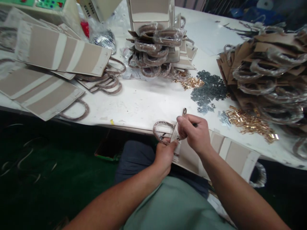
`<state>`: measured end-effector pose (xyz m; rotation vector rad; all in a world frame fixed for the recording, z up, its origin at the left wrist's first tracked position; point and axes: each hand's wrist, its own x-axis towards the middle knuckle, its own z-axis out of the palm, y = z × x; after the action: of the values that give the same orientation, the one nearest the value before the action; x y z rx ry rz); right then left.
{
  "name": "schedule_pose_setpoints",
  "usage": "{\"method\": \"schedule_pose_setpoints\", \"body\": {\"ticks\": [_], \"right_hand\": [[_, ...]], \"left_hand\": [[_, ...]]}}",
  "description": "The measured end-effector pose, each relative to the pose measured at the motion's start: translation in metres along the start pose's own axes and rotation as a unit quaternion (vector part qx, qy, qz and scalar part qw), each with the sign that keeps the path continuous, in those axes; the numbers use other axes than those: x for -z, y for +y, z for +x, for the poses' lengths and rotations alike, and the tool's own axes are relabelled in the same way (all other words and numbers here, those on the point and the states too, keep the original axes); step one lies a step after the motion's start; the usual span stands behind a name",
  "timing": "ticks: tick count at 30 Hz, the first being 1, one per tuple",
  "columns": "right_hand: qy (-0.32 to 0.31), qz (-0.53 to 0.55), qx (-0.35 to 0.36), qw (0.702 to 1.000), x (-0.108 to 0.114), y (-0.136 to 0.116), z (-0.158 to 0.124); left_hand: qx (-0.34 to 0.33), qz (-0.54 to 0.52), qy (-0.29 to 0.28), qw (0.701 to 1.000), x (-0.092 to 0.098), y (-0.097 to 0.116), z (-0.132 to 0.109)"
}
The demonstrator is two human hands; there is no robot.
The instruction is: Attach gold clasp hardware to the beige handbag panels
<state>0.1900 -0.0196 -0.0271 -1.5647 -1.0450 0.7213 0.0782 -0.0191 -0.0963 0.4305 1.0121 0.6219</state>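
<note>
A beige and white bag panel [217, 142] lies across my lap at the table edge, with a plastic-wrapped loop handle [159, 129] at its left end and another loop handle [261, 175] at its right end. My left hand [166, 155] pinches the panel's left end beside the handle. Just above it, my right hand [195, 129] is closed around a slim tool whose metal end [184, 111] sticks out past the thumb. The tool's kind is hidden by my fingers. Its lower end is near the panel's white band, where a small metal bit shows.
Gold metal clips [251, 123] and dark flat plates [208, 91] lie in loose heaps on the white table [134, 105]. Stacked bag panels with wrapped handles [271, 70] stand right; others [153, 44] are at the back. More beige panels [64, 51] overlap at left.
</note>
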Motion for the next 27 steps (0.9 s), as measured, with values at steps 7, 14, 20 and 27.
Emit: {"method": "schedule_pose_setpoints", "body": {"ticks": [7, 14, 20, 27], "right_hand": [[-0.033, 0.0, 0.011, 0.999, -0.008, -0.011, 0.01], [-0.034, -0.034, -0.001, 0.999, 0.0, -0.001, 0.0], [0.042, 0.135, 0.112, 0.984, 0.01, -0.006, -0.011], [0.051, 0.125, 0.088, 0.987, 0.003, 0.012, -0.021]], "left_hand": [[-0.023, -0.015, -0.008, 1.0, 0.0, -0.001, -0.004], [-0.012, -0.027, -0.008, 1.0, 0.005, -0.004, -0.001], [-0.017, -0.007, -0.001, 1.0, 0.009, -0.011, 0.004], [-0.025, 0.007, 0.022, 0.999, 0.009, -0.013, 0.007]]}}
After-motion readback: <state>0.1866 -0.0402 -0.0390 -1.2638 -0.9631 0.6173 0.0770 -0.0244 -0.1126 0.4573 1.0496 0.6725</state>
